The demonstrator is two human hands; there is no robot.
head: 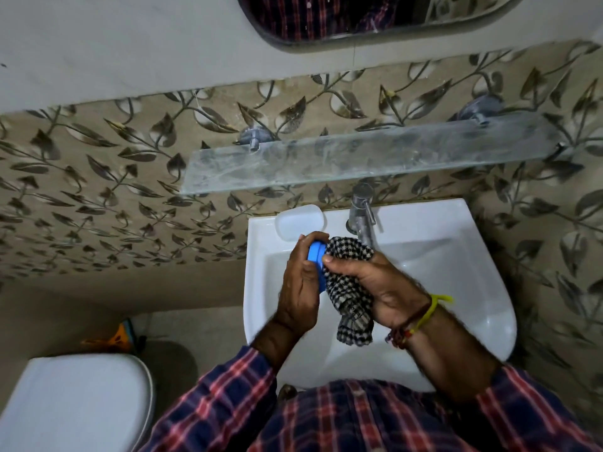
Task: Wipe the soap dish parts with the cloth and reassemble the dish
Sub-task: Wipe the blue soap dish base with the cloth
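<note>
Both forearms were extended forward over the basin (456,256), converging above its left half. The left hand (301,285) was held edge-up, fingers curled round the blue dish part (316,252), thumb uppermost. The right hand (375,285) was positioned just beside it, toward the basin's centre, palm turned leftward, the checked cloth (350,288) gripped in it and pressed against the blue part. Threads were worn on the right wrist.
</note>
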